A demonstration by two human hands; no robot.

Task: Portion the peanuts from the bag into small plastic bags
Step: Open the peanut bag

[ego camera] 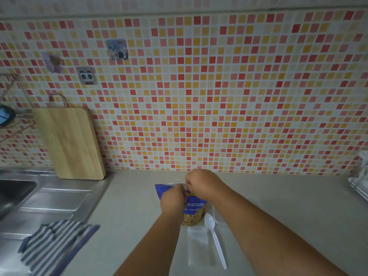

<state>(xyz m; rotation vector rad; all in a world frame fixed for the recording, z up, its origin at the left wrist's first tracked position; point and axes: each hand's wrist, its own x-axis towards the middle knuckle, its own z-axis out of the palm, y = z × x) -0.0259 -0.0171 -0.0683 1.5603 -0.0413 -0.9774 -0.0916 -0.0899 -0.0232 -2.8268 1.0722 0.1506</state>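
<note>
**Both hands gripped the top of the peanut bag**

The left hand (172, 200) and the right hand (201, 184) had curled fingers and pinched the top edge of the blue peanut bag (196, 206). The bag stood upright on the desk (129, 206). Just in front of it lay the clear small plastic bags (200, 246), with a white spoon (215, 236) beside them. A striped cloth (53, 242) lay further left.

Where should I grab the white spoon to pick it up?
Pinch the spoon by its thin handle end, coming from above on your near side. It lies flat, bowl by the peanut bag, handle pointing back toward you.
</note>
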